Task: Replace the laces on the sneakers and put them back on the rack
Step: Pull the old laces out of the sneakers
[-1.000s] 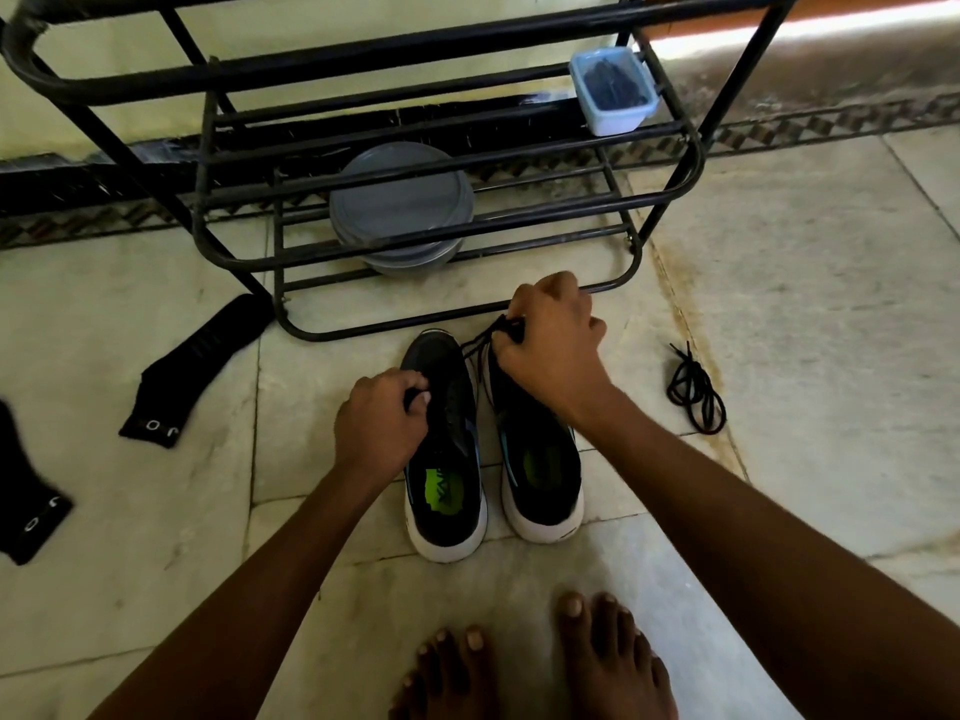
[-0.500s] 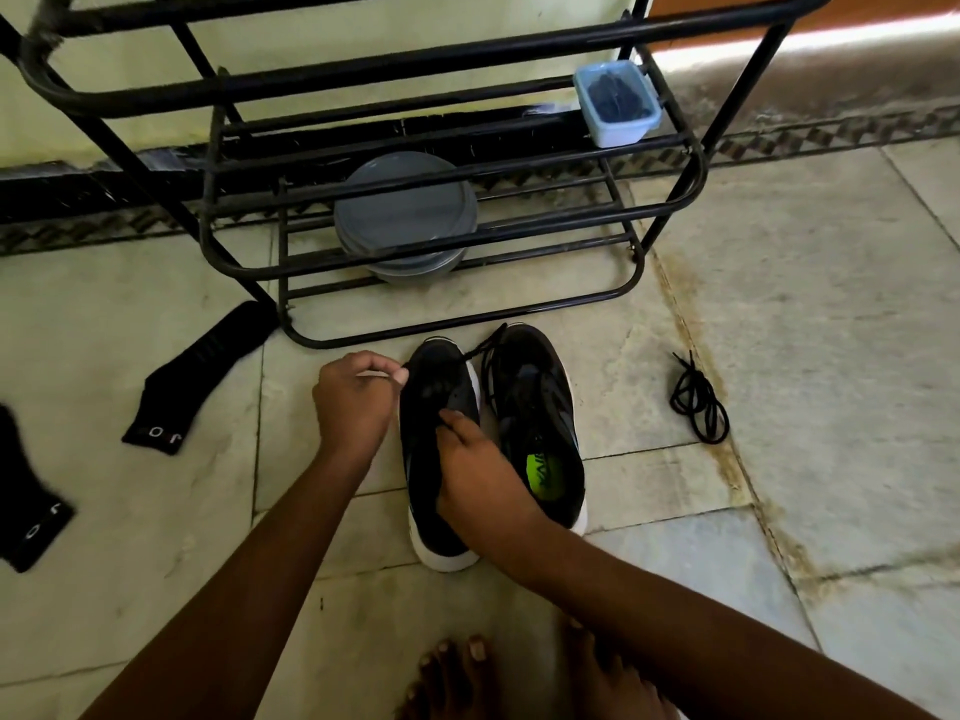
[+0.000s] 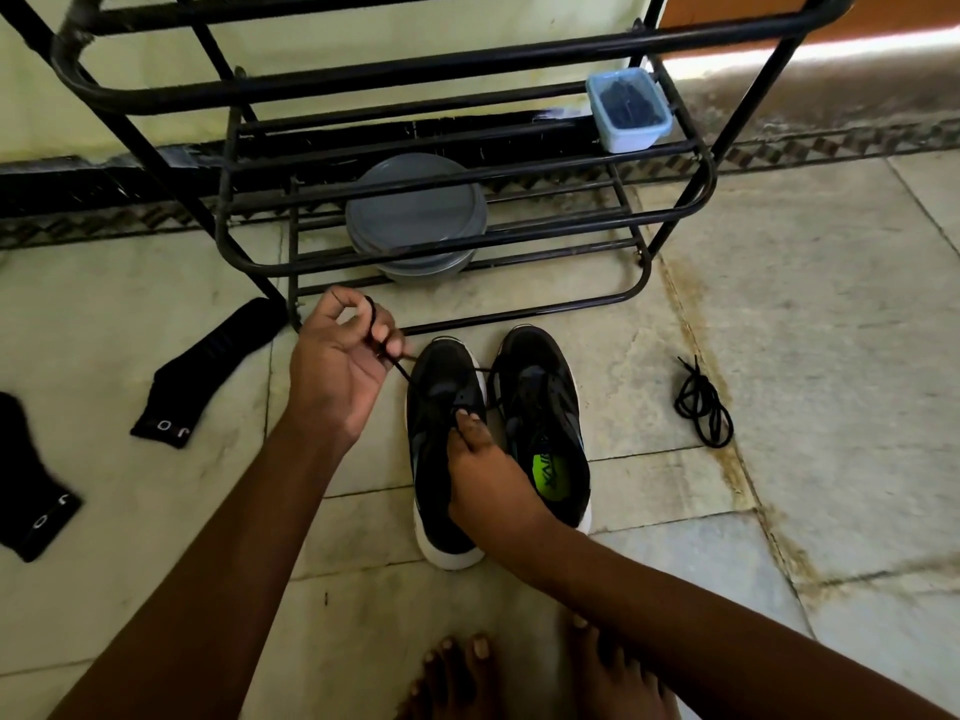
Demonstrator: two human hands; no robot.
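Observation:
Two black sneakers stand side by side on the tiled floor in front of the black metal rack (image 3: 519,304). My left hand (image 3: 337,366) pinches a black lace (image 3: 400,374) that runs taut from the left sneaker (image 3: 441,387), pulled up and to the left. My right hand (image 3: 488,480) lies on the left sneaker's opening, its fingers pressed on the tongue and holding the shoe down. The right sneaker (image 3: 540,407) shows a green insole. A loose coiled black lace (image 3: 701,402) lies on the floor to the right.
A grey round lidded container (image 3: 415,215) sits on the rack's lowest shelf. A blue box (image 3: 628,109) with dark contents sits on a higher shelf at the right. Two black socks (image 3: 208,366) (image 3: 31,491) lie at the left. My bare feet (image 3: 519,672) are at the bottom edge.
My right hand left the right sneaker's lace and came down onto the left sneaker. My left hand has drawn the lace out, up and to the left.

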